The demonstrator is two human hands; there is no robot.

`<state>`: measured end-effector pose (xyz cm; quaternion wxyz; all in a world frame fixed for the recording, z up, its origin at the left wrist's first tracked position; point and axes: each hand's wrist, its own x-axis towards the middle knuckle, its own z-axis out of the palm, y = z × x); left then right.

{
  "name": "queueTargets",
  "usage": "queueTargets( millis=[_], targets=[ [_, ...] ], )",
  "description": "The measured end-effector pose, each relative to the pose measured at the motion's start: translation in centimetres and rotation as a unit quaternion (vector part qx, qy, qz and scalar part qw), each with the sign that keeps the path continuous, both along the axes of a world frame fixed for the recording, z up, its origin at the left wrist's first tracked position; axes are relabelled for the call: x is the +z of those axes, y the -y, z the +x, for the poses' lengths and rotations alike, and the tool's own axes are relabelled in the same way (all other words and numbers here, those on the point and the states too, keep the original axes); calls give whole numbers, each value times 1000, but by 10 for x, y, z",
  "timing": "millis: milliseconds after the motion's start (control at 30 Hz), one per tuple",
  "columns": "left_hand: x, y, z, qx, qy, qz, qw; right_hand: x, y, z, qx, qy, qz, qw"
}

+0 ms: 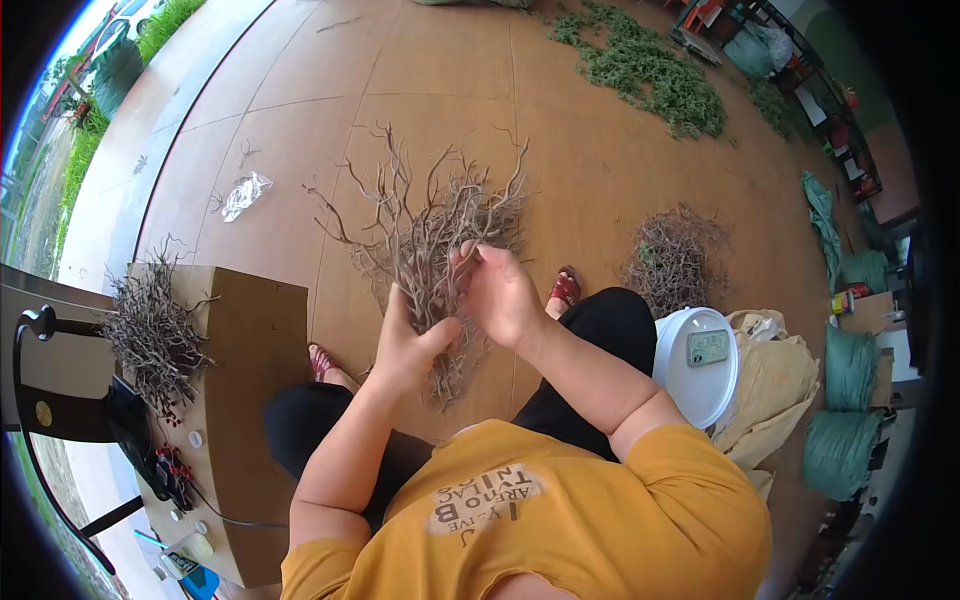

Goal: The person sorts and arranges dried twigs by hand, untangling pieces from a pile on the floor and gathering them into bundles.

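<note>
In the head view, a bundle of brown, twisted branches [415, 235] stands up between my hands, its tips fanning away from me. My left hand [408, 345] is wrapped round the lower stems, thumb pointing right. On the bundle's right side is my right hand [498, 295], palm turned inward, its bent fingertips touching the twigs. Whether those fingertips pinch a twig is hidden. Beneath and behind the bundle, a pile of similar twigs [480, 205] lies on the tiled floor.
A cardboard box [255, 330] at the left bears dark twigs [155, 330]. Another twig heap [680, 260] lies right, near a white bucket lid [690, 385] with a phone [708, 347]. Green foliage [650, 75] and clear plastic [245, 196] lie farther off.
</note>
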<state>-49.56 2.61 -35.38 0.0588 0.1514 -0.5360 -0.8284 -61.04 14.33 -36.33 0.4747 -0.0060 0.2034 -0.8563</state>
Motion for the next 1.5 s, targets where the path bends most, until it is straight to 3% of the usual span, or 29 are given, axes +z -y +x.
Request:
queueTargets(
  millis=[33,133,267,533,633,767,833,867,967,1067,1200,1367,1500],
  targets=[
    [5,4,2,-1,3,20,1000,7,-2,4,-4,10,-41,999],
    [12,7,5,2,-12,48,999,-1,-2,4,-36,-16,29,999],
    [11,8,6,-55,-21,40,997,-7,6,-10,13,-44,-2,999],
    [16,11,8,-77,12,40,996,5,5,-11,-83,-173,13,981],
    [30,18,10,-112,56,153,980,3,5,-10,-60,-189,7,980],
    [24,22,15,-79,29,113,990,0,6,-8,-21,-145,69,987],
    [24,22,16,-52,15,99,994,-6,10,-5,-38,-196,167,965],
    [19,21,15,-24,13,37,999,-8,12,-4,-45,-222,215,950],
    [6,17,9,71,-14,-172,982,-15,9,6,-94,-121,272,950],
    [15,19,12,83,52,-403,910,-22,7,21,-179,-252,246,919],
    [6,13,12,71,36,-425,902,6,23,29,-145,-350,279,883],
    [-14,14,6,105,-13,-415,904,8,18,19,-138,-162,167,963],
    [-10,9,6,108,-17,-406,907,7,15,10,-85,-246,165,951]
  ],
)
